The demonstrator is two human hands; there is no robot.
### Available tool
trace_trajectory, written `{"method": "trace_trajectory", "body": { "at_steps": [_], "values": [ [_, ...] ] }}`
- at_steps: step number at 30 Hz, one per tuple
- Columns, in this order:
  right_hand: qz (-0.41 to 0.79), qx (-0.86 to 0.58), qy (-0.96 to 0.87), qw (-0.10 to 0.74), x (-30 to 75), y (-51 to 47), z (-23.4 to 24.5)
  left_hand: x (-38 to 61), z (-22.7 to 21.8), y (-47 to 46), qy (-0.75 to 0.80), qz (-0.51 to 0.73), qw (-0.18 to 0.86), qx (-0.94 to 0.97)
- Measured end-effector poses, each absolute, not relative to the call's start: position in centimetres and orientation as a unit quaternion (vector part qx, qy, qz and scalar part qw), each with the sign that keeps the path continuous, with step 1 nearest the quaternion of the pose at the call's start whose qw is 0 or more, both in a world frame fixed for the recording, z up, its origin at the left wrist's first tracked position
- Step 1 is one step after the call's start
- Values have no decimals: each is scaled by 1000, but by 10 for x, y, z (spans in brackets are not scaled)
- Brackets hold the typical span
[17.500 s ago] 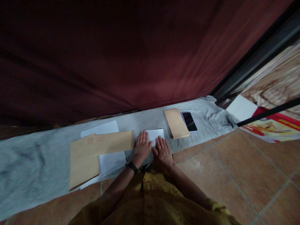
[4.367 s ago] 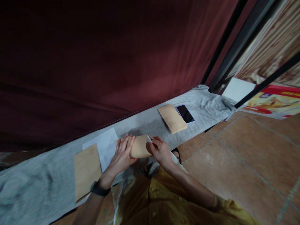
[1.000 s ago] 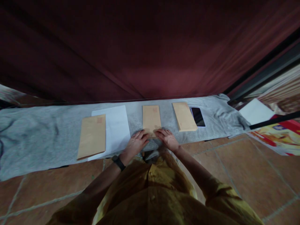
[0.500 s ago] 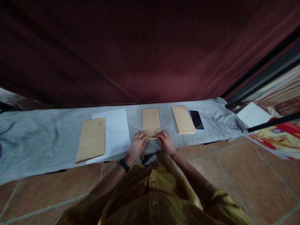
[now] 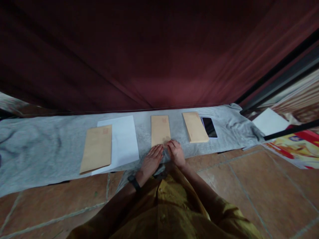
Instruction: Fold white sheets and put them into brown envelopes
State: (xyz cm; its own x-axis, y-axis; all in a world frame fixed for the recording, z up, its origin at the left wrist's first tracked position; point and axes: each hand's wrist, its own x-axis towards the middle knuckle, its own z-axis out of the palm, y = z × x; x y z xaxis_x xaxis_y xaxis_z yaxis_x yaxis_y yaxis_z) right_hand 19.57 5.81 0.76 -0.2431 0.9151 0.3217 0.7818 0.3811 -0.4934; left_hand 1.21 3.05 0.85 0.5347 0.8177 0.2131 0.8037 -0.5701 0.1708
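Note:
In front of me a brown paper envelope [image 5: 160, 127] lies on the grey cloth, with a faint reddish mark near its far end. My left hand [image 5: 152, 159] rests flat on the envelope's near left end, fingers stretched out and side by side. At the near right corner my right hand [image 5: 175, 153] has its fingers curled and grips the edge; the fold there is mostly hidden under both hands. To the right sits a stack of brown envelopes [image 5: 195, 127]. On the left, more envelopes [image 5: 96, 147] overlap a white sheet of paper [image 5: 124, 139].
A phone [image 5: 209, 127] lies just right of the stack. The grey cloth [image 5: 54, 146] covers a long, narrow surface against a dark red curtain [image 5: 159, 66]. Dark metal bars [image 5: 281, 74] and a colourful printed box [image 5: 296, 146] are at the right, over a tiled floor [image 5: 239, 179].
My left hand has gone from pinching the envelope's near edge to lying flat over it, shifted slightly right. My right hand stays at the near right corner. The folded edge is now flattened.

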Motion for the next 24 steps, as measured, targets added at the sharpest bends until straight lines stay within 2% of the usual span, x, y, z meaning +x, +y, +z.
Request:
{"method": "trace_trajectory", "body": {
  "at_steps": [3,7,16,24],
  "values": [
    [122,-501,-805,293,176,45,13,10,-1,30,464,126,45,875],
    [159,-476,-828,249,153,27,13,7,-14,27,485,110,58,866],
    [121,-506,-831,197,182,19,3,7,0,22,486,96,11,869],
    [84,-539,-815,195,203,17,2,-13,-1,17,509,123,-32,851]
  ]
}}
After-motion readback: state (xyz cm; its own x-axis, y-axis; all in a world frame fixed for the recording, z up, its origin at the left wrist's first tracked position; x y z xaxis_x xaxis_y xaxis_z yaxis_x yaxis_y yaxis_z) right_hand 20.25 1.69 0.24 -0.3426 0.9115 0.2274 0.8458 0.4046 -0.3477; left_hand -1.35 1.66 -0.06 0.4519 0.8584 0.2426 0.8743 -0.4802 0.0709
